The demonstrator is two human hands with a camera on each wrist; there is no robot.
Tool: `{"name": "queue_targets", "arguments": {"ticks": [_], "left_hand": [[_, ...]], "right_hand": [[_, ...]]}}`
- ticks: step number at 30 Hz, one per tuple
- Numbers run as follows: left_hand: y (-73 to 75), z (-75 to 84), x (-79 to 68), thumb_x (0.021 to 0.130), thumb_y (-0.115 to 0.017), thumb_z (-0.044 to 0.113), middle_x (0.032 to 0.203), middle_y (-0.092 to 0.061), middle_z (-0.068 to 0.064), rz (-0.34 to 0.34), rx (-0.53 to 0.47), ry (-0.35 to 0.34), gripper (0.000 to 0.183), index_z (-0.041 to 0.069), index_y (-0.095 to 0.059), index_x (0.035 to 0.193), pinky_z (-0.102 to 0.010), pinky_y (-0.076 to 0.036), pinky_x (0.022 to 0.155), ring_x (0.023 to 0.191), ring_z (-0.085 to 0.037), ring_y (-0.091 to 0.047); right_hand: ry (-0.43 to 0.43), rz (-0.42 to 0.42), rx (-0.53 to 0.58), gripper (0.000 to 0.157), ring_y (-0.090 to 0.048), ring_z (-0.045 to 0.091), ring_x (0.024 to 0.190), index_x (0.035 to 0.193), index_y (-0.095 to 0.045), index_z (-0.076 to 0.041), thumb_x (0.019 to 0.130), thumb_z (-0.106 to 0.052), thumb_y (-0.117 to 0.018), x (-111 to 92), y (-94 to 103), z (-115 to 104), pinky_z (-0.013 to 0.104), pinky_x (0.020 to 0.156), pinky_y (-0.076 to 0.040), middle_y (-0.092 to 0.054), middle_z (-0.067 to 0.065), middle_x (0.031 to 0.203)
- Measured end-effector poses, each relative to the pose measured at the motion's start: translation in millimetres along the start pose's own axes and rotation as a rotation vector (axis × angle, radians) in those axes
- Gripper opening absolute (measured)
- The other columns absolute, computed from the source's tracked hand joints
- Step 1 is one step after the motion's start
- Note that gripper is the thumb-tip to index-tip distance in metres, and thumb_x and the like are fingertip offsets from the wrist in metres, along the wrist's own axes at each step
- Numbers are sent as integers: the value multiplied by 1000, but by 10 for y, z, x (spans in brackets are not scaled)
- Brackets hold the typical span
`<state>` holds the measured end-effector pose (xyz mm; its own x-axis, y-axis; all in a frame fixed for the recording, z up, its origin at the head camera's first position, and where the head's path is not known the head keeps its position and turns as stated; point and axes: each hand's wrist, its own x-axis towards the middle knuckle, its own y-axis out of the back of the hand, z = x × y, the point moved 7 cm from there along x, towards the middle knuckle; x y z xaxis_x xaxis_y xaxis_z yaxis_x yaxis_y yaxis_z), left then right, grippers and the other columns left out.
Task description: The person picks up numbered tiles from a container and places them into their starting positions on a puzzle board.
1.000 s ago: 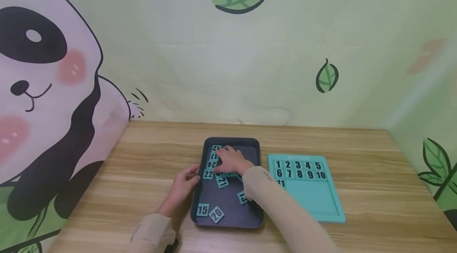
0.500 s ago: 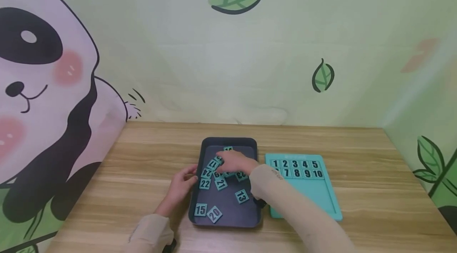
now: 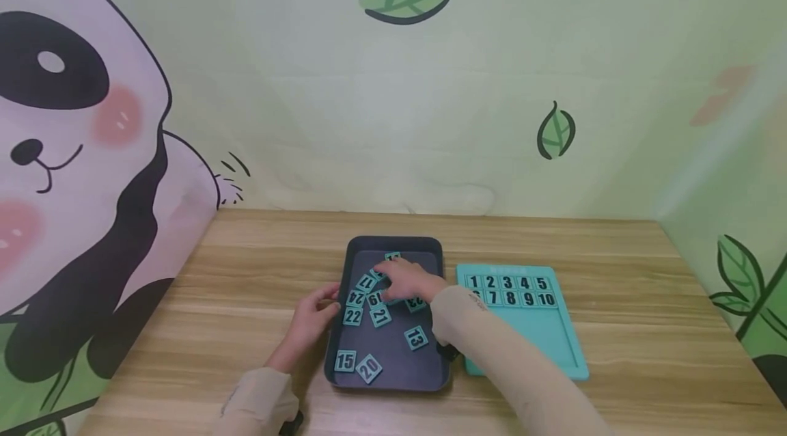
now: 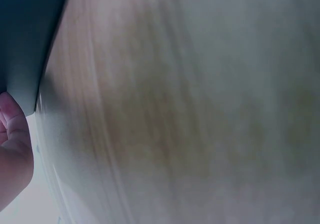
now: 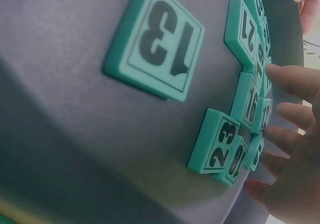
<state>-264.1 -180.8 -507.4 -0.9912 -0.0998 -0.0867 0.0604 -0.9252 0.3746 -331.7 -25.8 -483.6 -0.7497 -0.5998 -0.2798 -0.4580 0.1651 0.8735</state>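
The left hand (image 3: 312, 321), fingers relaxed, touches the left wall of the dark tray (image 3: 393, 354); the left wrist view shows a fingertip against it. Inside, number tiles (image 3: 380, 316) read 22, 24, 15, 20, 21, 13; the right hand (image 3: 408, 279) spreads loose fingers over others. The right wrist view reveals an 18 tile (image 5: 234, 161), hidden from above. Rightward, the teal board (image 3: 541, 333) carries 1–5 and 7–10
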Motion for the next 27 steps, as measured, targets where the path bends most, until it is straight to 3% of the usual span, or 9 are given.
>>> {"name": "queue_targets", "arguments": {"ticks": [7,12,17,20,24,27], "left_hand": [[1,5,-1,83,-51,2,109,-55,-17,1,-1,-2,38,2,-52,121,-29,-51,68,92,-25,-58],[3,-6,-3,83,-51,3,111,-54,-16,-2,4,21,38,4,-51,122,-30,-52,71,96,-26,-57],[-4,-2,-8,85,-50,5,113,-53,-15,-16,12,34,38,5,-50,123,-33,-52,75,100,-28,-56],[-8,-1,-6,85,-50,5,114,-53,-15,-20,9,36,38,6,-50,123,-34,-51,77,101,-29,-55],[-7,-1,-7,85,-50,5,114,-53,-15,-21,11,40,38,6,-50,124,-34,-51,77,102,-29,-55],[-3,-2,-9,85,-50,5,114,-53,-15,-19,12,40,38,6,-50,123,-34,-51,77,101,-29,-55]], "right_hand": [[-23,-13,35,58,-38,25,124,132,-40,-16,80,-26,-61,-71,31,-29,43,100,-34,-44,5,134],[9,-69,139,56,-45,22,119,133,-38,-12,82,-21,-59,-161,19,-128,36,98,-38,-49,9,129],[55,-104,200,54,-55,20,106,131,-41,-9,82,-18,-59,-228,-16,-210,31,87,-46,-57,11,118],[82,-65,205,49,-54,20,107,129,-44,-9,82,-17,-58,-245,-17,-232,31,88,-46,-56,9,120],[124,9,142,50,-43,21,121,129,-44,-8,82,-15,-58,-246,-28,-247,34,100,-36,-48,7,130],[124,7,110,53,-39,21,124,131,-41,-9,82,-16,-58,-248,-79,-241,36,103,-32,-46,7,133]]}}
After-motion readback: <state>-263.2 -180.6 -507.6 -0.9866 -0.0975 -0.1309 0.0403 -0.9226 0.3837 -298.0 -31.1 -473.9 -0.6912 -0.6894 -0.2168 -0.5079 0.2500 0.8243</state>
